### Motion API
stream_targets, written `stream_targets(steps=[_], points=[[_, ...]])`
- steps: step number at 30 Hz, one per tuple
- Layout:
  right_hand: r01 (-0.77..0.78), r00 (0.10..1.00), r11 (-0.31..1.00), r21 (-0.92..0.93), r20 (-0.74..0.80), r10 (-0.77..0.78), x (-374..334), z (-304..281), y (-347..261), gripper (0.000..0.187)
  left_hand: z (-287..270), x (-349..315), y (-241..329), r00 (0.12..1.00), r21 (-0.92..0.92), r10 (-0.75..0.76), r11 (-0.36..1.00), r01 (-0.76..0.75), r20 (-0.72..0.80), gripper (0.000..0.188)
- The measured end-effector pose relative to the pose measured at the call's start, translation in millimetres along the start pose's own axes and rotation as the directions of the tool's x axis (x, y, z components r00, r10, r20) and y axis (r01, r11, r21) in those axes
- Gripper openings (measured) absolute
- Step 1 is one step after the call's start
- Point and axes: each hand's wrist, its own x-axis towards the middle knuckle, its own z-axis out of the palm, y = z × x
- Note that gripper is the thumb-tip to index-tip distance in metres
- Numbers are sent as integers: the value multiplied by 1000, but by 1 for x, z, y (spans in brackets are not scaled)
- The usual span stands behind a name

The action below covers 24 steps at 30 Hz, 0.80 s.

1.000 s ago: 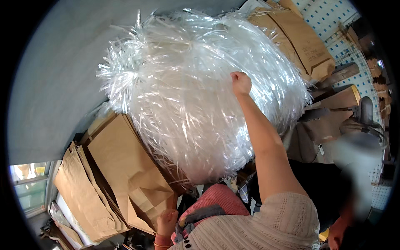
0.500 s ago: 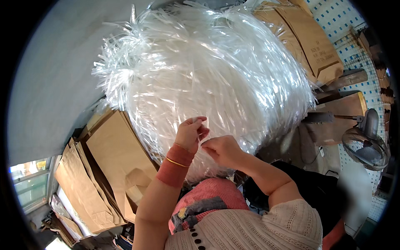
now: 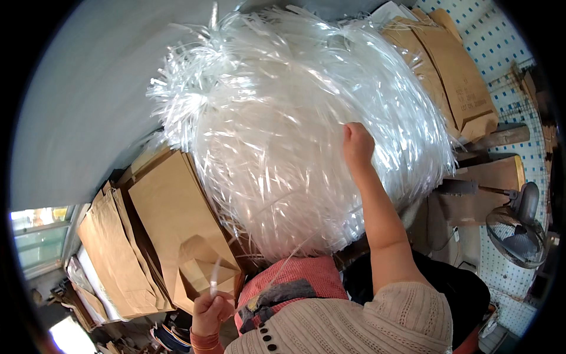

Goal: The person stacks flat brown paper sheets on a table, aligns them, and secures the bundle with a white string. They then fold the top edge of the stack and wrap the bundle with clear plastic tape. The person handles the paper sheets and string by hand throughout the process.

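A big mound of clear, shiny plastic strips (image 3: 277, 130) fills the middle in front of me. Low at the left, my left hand (image 3: 211, 312) is closed, pinching a plastic strip (image 3: 214, 277) whose end sticks up above the fingers. My right hand (image 3: 358, 143) is a closed fist above the right half of the mound, its arm stretched out. What it grips, if anything, is hidden. A thin pale strand slants across my lap between the left hand and the mound.
Folded brown paper sacks (image 3: 177, 212) lean along the left side of the mound. Another brown paper sack (image 3: 466, 88) lies at the far right. A fan (image 3: 516, 233) stands on the right, near a wooden board (image 3: 489, 183). A red checked cloth (image 3: 312, 277) covers my lap.
My hands were close together at the mound's near side. The left has drawn down and back with a strip; the right has reached forward and right over the mound.
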Motion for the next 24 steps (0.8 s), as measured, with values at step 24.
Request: stream_targets(steps=[24], points=[[58,-124,273,960,278,-952,-363,-205,-405,12,-131,-232,-186,681,-567,476,382,-730,-556,19]])
